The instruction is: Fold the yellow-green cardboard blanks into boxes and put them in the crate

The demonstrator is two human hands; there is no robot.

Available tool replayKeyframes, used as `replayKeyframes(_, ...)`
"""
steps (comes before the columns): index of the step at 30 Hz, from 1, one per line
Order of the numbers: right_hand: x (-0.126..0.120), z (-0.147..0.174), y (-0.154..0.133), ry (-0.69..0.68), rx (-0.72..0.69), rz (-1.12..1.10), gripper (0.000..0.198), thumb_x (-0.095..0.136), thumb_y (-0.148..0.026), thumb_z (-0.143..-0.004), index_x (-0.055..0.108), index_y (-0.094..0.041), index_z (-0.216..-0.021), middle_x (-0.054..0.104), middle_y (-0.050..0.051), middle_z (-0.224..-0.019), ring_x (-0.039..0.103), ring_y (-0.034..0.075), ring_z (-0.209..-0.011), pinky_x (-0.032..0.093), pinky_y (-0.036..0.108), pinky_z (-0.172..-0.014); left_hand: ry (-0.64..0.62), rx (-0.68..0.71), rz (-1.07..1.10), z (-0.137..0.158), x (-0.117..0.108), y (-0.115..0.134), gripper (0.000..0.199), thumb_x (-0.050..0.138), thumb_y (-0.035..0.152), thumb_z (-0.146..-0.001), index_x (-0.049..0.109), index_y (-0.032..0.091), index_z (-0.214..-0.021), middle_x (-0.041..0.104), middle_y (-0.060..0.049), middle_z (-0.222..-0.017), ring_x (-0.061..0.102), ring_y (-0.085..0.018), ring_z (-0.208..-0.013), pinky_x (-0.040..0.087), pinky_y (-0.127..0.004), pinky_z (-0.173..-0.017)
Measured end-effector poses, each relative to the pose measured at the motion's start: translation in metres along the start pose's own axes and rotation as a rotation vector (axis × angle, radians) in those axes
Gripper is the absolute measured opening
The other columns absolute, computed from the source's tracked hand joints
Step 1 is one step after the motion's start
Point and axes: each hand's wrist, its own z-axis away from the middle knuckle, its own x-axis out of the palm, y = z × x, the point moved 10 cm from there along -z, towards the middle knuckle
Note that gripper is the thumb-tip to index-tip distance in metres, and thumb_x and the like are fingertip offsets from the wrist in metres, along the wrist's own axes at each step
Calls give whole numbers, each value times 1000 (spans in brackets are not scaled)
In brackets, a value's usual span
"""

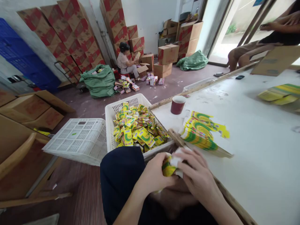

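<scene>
Above my lap, my left hand (153,175) is closed around a small yellow-and-green carton (168,169). My right hand (199,176) has its fingers bent over the white end of the same carton; they are slightly blurred and partly hide it. On the white table (248,156) just past my right hand lies a fanned stack of flat yellow-and-green cartons (199,132). Beyond my left knee, a white plastic crate (108,125) holds a heap of yellow-and-green cartons (138,126).
A dark red cup (177,106) stands near the table's wooden edge. Left of the crate is an upturned white crate (77,134). Another person (126,59) sits among cardboard boxes and green sacks (99,81). A second person (278,34) sits across the table.
</scene>
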Motion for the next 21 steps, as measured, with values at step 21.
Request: replayKeyframes(21,50,21,21,-98,513,-600,40,56,-30,-90,63,-26,-130,64,9,-132,59,26,-124,49,44,-104,119,18,-55,1,12,-8,60,69,14,-62,44,23,-116,60,-7,-102,61,-27,-92,48,-38,-80)
